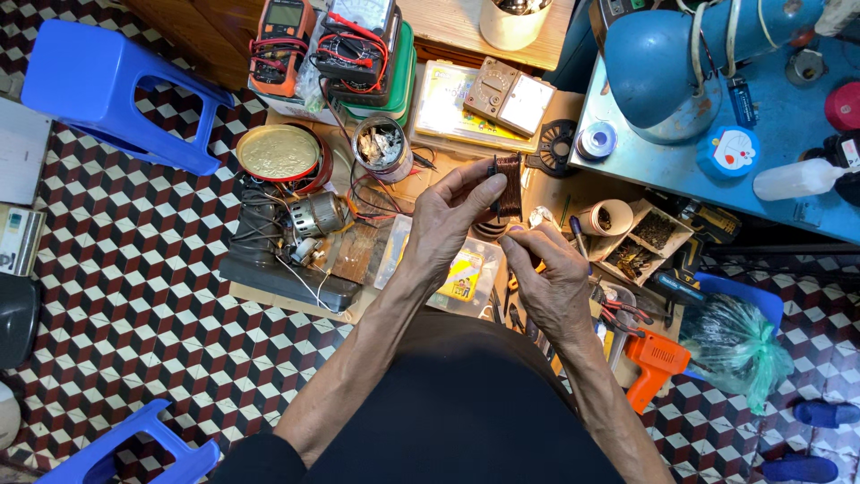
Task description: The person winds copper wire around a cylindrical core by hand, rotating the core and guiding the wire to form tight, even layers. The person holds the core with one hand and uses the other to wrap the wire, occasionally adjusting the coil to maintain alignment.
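Observation:
My left hand (448, 220) is raised over a low wooden work board (367, 260) and pinches a small coil of brown copper wire (508, 184) between thumb and fingers. My right hand (551, 273) is just below and to the right of the coil, fingers curled, fingertips close to its lower end; whether they pinch a wire strand is too small to tell. A clear plastic box (461, 273) lies under both hands.
A small electric motor (315, 215), a round tin lid (279, 152), a can of scraps (382, 148) and multimeters (282, 40) lie ahead. An orange tool (657, 358), pliers (618, 314) and a green bag (735, 345) sit right. Blue stools (107, 85) stand left on the patterned tile floor.

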